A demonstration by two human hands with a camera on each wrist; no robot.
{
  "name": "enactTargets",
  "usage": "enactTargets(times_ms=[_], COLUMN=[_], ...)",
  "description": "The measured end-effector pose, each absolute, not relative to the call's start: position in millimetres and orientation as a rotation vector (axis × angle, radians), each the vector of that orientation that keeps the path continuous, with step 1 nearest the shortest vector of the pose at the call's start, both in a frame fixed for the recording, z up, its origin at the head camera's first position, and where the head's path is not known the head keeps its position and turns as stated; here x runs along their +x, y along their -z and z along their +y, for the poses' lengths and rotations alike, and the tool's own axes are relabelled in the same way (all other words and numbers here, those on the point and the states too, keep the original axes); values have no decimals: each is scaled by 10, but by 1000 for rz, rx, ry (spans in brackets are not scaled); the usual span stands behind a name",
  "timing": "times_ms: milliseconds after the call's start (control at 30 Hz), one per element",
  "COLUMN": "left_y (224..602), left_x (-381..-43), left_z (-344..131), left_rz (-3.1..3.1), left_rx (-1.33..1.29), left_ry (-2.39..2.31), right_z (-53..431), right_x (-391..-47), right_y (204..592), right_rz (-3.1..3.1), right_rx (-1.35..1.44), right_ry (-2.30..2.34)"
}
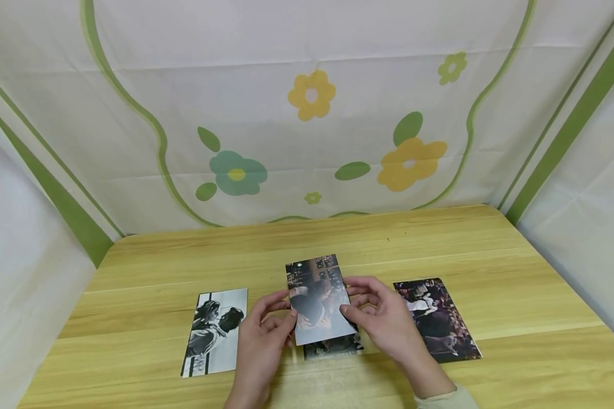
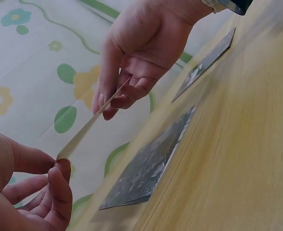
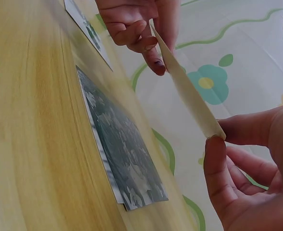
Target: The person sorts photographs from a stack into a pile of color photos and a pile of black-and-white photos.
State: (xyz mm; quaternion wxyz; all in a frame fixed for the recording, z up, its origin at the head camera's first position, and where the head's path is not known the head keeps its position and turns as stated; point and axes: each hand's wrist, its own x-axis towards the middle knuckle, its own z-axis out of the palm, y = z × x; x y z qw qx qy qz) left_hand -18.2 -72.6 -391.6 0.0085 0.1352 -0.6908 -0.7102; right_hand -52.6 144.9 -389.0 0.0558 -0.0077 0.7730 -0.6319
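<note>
A colour photo print [image 1: 317, 301] of people embracing is held up above the table, tilted, by both hands. My left hand [image 1: 262, 336] pinches its left edge between thumb and fingers; my right hand [image 1: 381, 317] pinches the right edge. From the left wrist the print [image 2: 81, 137] appears nearly edge-on, and the right wrist view shows its pale back [image 3: 191, 98]. Beneath it lie dark photos [image 3: 119, 139], slightly misaligned, at least two together; from above the held print covers most of them. Neither hand touches these.
On the wooden table [image 1: 148, 272], a black-and-white photo [image 1: 225, 335] of two people lies left of the hands. A dark colour photo [image 1: 437, 321] lies to the right, partly behind the right hand. White flowered cloth [image 1: 184, 96] encloses the table's back and sides.
</note>
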Motion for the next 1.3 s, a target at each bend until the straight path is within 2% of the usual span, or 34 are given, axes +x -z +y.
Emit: enactTargets(times_ms=[433, 1300], left_y=[3927, 3825], left_x=[-180, -175], left_z=[-731, -811], left_rz=[-2205, -2168], left_rx=[436, 407], left_ry=[2184, 2223], right_z=[1443, 1450], right_x=[-533, -525], right_y=[3909, 3851], right_rz=[2375, 2381], right_rx=[33, -42], right_ry=[1837, 1849])
